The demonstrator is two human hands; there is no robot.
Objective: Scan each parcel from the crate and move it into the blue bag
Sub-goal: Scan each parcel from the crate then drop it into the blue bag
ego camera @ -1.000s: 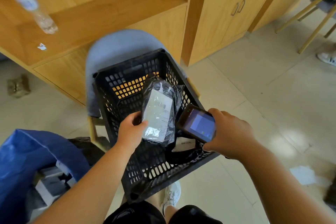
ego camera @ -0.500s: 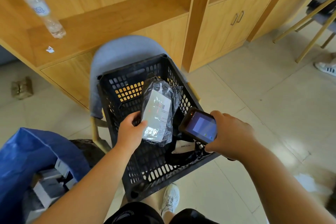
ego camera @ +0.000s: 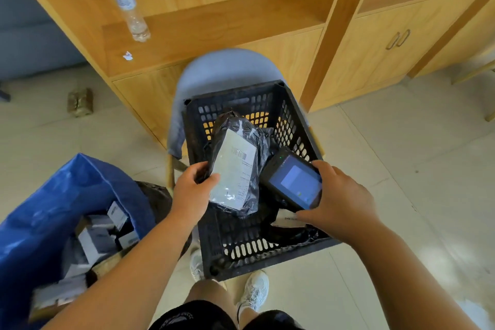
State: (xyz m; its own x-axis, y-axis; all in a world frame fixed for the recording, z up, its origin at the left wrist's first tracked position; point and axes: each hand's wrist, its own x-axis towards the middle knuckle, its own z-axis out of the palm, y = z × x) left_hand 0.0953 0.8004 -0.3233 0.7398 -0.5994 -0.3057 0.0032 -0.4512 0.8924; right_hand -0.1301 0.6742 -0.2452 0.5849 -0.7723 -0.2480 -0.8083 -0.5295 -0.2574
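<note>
A pale tiled floor is running up to wooden cabinets, and a black crate (ego camera: pixel 249 195) is sitting on a grey-blue chair (ego camera: pixel 227 67) in front of them. The fingers (ego camera: pixel 211 178) of the left hand (ego camera: pixel 191 193) are curling round the left edge of a black-wrapped parcel (ego camera: pixel 237 166), holding it label-up above the middle of the crate. The right hand (ego camera: pixel 340 201) is gripping a handheld scanner (ego camera: pixel 293 182), thumb along its near edge, and the scanner's top end is now sitting just beside the parcel's right side, closer than it was a second ago, its screen lit blue (what it reads is too small to tell). That closing-in suggests the scan is being taken or has only just registered, so the parcel is probably about ready to go over. Another dark parcel (ego camera: pixel 286 230) is lying in the crate's near right corner, under the scanner hand. The blue bag (ego camera: pixel 53 211) is standing open on the floor left of the crate, already holding several boxes, so the carry should be a short swing leftward.
</note>
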